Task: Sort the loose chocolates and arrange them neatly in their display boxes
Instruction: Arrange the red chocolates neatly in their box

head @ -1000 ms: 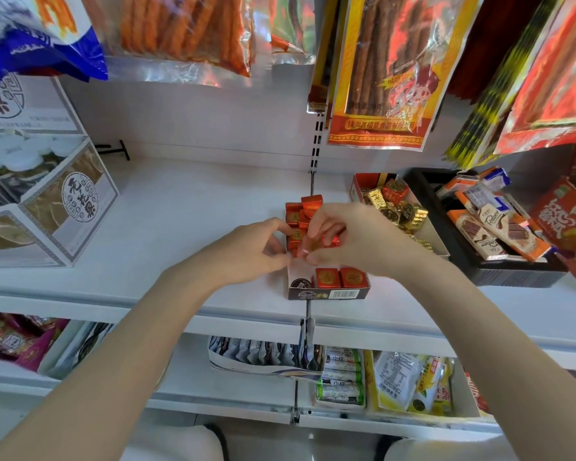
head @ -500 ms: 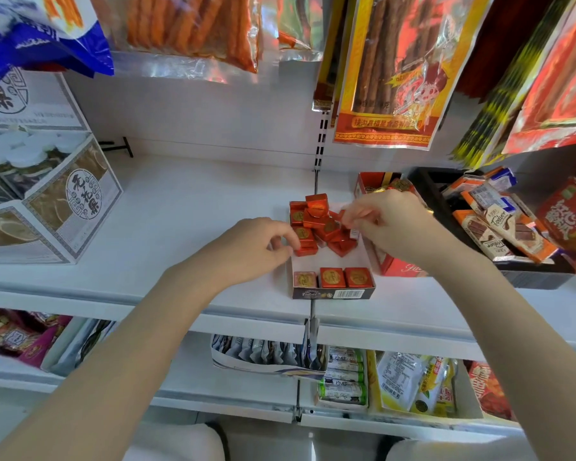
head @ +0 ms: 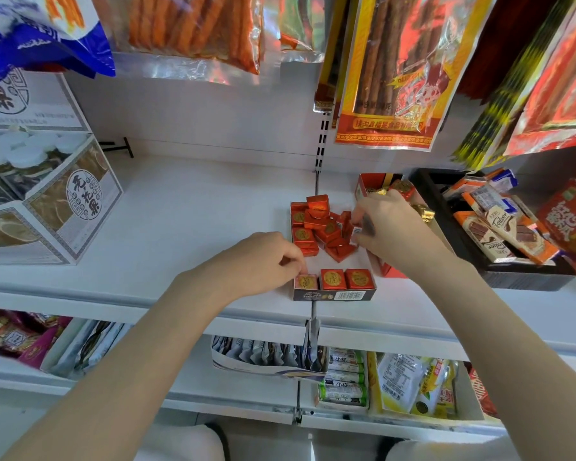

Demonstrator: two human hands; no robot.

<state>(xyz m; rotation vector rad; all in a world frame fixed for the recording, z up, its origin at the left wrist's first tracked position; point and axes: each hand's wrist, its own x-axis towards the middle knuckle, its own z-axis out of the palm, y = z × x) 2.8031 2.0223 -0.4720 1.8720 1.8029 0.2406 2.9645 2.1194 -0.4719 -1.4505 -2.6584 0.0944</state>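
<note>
At the centre of the frame a small display box (head: pixel 335 295) sits on a white shelf (head: pixel 187 221), with three red foil chocolate squares (head: pixel 333 279) lined along its front edge and a loose heap of red chocolates (head: pixel 323 227) behind. The left hand (head: pixel 260 264), fingers curled, pinches the leftmost square of the row. The right hand (head: pixel 393 227) pinches a chocolate at the heap's right side, beside a tray of chocolate bars (head: pixel 499 224) at right.

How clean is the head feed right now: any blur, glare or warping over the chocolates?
Head view: red chocolates and both hands, left hand, right hand, fairly sharp; hanging snack bags show glare and blur; wide-angle warping bends the shelf edge; lighting even, shadows soft.
</note>
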